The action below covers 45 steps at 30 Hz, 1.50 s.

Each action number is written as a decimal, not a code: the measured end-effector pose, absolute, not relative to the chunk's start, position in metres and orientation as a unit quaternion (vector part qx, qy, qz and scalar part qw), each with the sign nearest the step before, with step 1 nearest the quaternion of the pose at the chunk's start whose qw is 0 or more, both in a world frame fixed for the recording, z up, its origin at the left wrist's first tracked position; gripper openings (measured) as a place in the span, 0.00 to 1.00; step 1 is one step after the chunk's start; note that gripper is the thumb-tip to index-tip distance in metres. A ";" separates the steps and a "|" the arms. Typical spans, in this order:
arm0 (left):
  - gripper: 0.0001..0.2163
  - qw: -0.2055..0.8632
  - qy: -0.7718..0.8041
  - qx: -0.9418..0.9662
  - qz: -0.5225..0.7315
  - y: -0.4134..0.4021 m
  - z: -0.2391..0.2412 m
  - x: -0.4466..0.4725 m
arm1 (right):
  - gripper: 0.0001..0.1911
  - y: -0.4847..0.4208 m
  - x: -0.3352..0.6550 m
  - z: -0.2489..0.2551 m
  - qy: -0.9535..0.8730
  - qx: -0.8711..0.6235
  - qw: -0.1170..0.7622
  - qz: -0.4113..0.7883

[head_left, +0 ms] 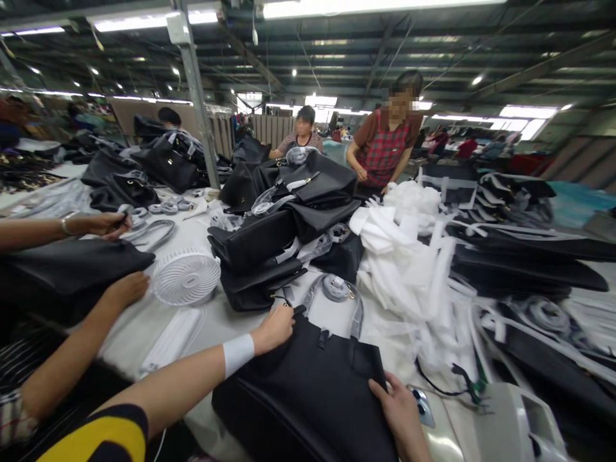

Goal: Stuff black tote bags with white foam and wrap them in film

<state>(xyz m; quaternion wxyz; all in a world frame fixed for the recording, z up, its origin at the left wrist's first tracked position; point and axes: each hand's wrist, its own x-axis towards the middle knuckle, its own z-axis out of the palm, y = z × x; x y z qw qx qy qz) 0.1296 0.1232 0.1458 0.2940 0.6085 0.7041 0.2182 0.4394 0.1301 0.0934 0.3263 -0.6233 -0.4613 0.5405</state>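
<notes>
A black handbag (pixel 317 378) lies before me, its handles wrapped in clear film. My left hand (pixel 275 328), with a white band at the wrist, is closed at the bag's top left corner, pinching the edge by a dark tab. My right hand (pixel 398 410) grips the bag's right side, thumb on the front and fingers partly hidden behind. Just beyond the opening sits a coiled, wrapped strap (pixel 337 287). A pile of black bags (pixel 260 240) rises past my left hand.
A white fan (pixel 187 277) stands to the left, by a co-worker's hands (pixel 128 289) and another black bag (pixel 72 269). White foam sheets (pixel 409 269) are heaped at right, near a phone (pixel 430 417) and a pale machine (pixel 514 423). Two persons work across the table.
</notes>
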 end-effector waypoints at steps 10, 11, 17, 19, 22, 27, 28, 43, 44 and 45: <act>0.05 0.295 0.736 0.551 0.261 0.123 0.132 0.109 | 0.25 0.132 0.431 0.122 -0.454 -0.593 0.321 0.582; 0.03 0.310 0.740 0.534 0.268 0.130 0.128 0.107 | 0.24 0.133 0.429 0.124 -0.441 -0.589 0.320 0.596; 0.08 0.484 0.716 0.398 0.308 0.152 0.111 0.092 | 0.22 0.152 0.415 0.113 -0.386 -0.561 0.324 0.657; 0.08 0.546 0.678 0.365 0.329 0.146 0.108 0.090 | 0.22 0.160 0.415 0.109 -0.387 -0.555 0.331 0.658; 0.11 0.596 0.630 0.339 0.365 0.126 0.103 0.090 | 0.26 0.166 0.421 0.113 -0.412 -0.537 0.351 0.647; 0.22 0.588 0.629 0.321 0.395 0.110 0.099 0.095 | 0.25 0.164 0.429 0.130 -0.540 -0.529 0.366 0.543; 0.23 0.575 0.642 0.322 0.392 0.114 0.099 0.096 | 0.24 0.165 0.427 0.131 -0.559 -0.535 0.363 0.520; 0.14 0.389 0.777 0.358 0.342 0.148 0.061 0.101 | 0.16 0.199 0.419 0.069 -0.568 -0.623 0.369 0.392; 0.14 0.377 0.781 0.362 0.341 0.149 0.059 0.102 | 0.15 0.200 0.418 0.066 -0.560 -0.629 0.363 0.399; 0.15 0.372 0.782 0.367 0.340 0.151 0.058 0.103 | 0.15 0.201 0.417 0.066 -0.551 -0.632 0.355 0.413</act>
